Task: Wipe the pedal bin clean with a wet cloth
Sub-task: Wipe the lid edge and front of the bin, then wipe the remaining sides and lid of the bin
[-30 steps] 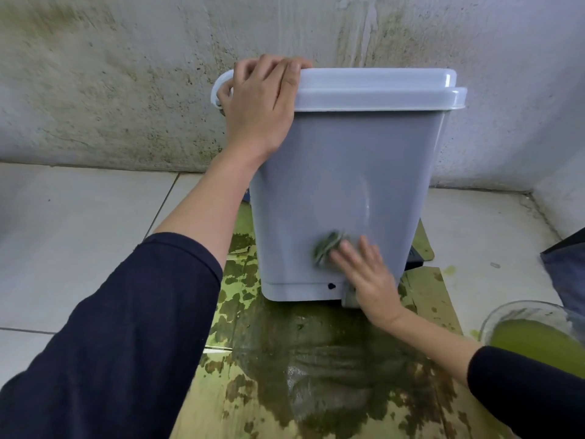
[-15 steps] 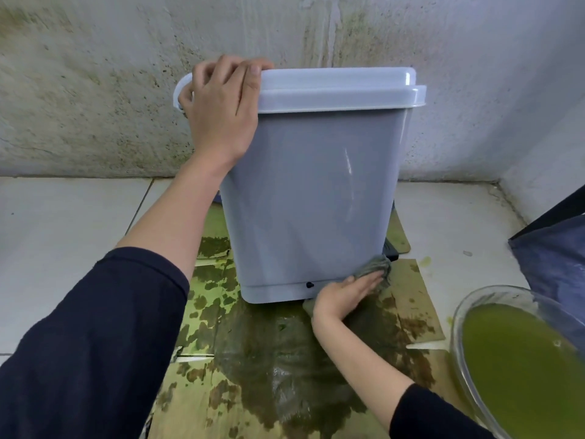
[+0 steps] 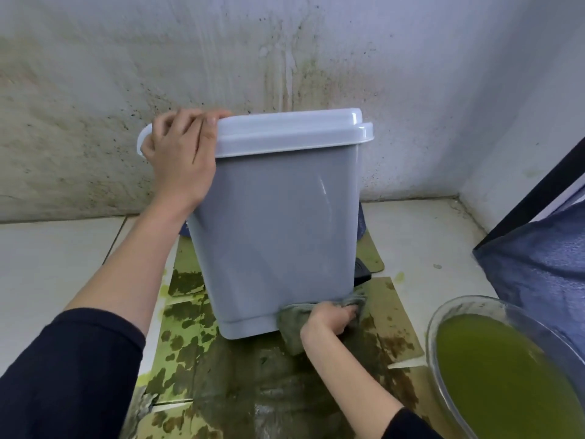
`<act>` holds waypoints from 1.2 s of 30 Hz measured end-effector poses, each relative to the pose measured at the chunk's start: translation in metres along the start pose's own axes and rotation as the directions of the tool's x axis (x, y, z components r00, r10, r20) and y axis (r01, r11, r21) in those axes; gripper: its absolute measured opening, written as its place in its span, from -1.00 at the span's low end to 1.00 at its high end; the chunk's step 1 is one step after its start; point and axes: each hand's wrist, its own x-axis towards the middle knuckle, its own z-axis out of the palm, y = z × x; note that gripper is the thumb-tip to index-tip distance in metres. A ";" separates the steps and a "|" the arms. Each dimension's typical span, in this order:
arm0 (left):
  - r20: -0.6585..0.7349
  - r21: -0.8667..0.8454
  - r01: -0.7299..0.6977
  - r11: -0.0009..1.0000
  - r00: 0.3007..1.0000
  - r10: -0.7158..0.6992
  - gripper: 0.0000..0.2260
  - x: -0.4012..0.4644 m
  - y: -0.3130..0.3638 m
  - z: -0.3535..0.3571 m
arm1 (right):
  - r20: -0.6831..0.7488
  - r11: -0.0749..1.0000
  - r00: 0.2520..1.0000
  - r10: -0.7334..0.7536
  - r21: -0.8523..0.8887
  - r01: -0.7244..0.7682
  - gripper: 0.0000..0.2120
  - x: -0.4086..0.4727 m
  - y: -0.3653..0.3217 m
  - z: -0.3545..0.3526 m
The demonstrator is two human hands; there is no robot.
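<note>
Right hand (image 3: 329, 320) has been sliding the cloth (image 3: 292, 324) down to the bin's bottom right corner.
Left hand (image 3: 182, 160) is still gripping the pedal bin (image 3: 278, 223) lid; no writing is showing.

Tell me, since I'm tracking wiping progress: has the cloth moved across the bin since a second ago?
Yes. The grey wet cloth went from mid-panel down and right to the grey plastic pedal bin's bottom right corner.
</note>
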 end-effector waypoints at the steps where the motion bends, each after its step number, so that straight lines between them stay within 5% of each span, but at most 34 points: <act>1: -0.001 -0.008 0.002 1.000 1.000 -0.002 -0.65 0.000 0.001 0.000 | 0.027 1.000 1.000 -0.014 -0.001 0.014 -0.49 -0.003 -0.007 0.003; 5: -0.017 -0.045 0.005 0.999 1.000 -0.005 -0.65 -0.006 0.004 -0.003 | 0.129 0.967 0.961 -0.244 -0.037 0.251 -0.42 -0.019 -0.049 0.016; 8: -0.035 -0.070 0.002 0.998 0.999 -0.005 -0.65 -0.015 0.008 -0.008 | 0.233 0.850 0.827 -0.512 -0.006 0.527 -0.43 -0.038 -0.092 0.025; 15: -0.052 -0.185 -0.027 0.982 0.998 0.018 -0.59 -0.045 0.016 -0.024 | 0.316 0.268 0.262 -0.912 -0.027 0.963 -0.40 -0.074 -0.072 0.027; 18: -0.048 -0.203 -0.034 0.979 0.999 0.024 -0.56 -0.054 0.019 -0.030 | 0.525 -0.204 -0.142 -0.839 -0.063 0.977 -0.31 -0.064 -0.029 0.011; 21: -0.030 -0.198 -0.051 0.979 0.998 0.046 -0.53 -0.065 0.021 -0.037 | 0.595 -0.406 -0.345 -0.726 0.033 0.913 -0.44 -0.051 -0.020 -0.005; 25: -0.050 -0.163 -0.086 0.983 0.996 0.079 -0.57 -0.092 0.025 -0.046 | 0.425 -0.393 -0.432 -0.796 0.182 0.902 -0.25 -0.063 -0.033 -0.039; 27: -0.061 -0.177 -0.100 0.979 0.994 0.091 -0.58 -0.105 0.027 -0.051 | 0.320 -0.374 -0.448 -0.835 0.268 0.888 -0.36 -0.086 -0.048 -0.054; 32: -0.044 -0.261 -0.055 0.964 0.998 0.045 -0.61 -0.126 0.030 -0.064 | 0.086 -0.218 -0.253 -0.964 0.290 0.932 -0.44 -0.130 -0.134 -0.045; 36: -0.049 -0.312 0.028 0.950 0.998 -0.046 -0.62 -0.121 0.041 -0.079 | 0.343 -0.053 -0.118 -0.932 0.194 0.980 -0.49 -0.151 -0.182 -0.020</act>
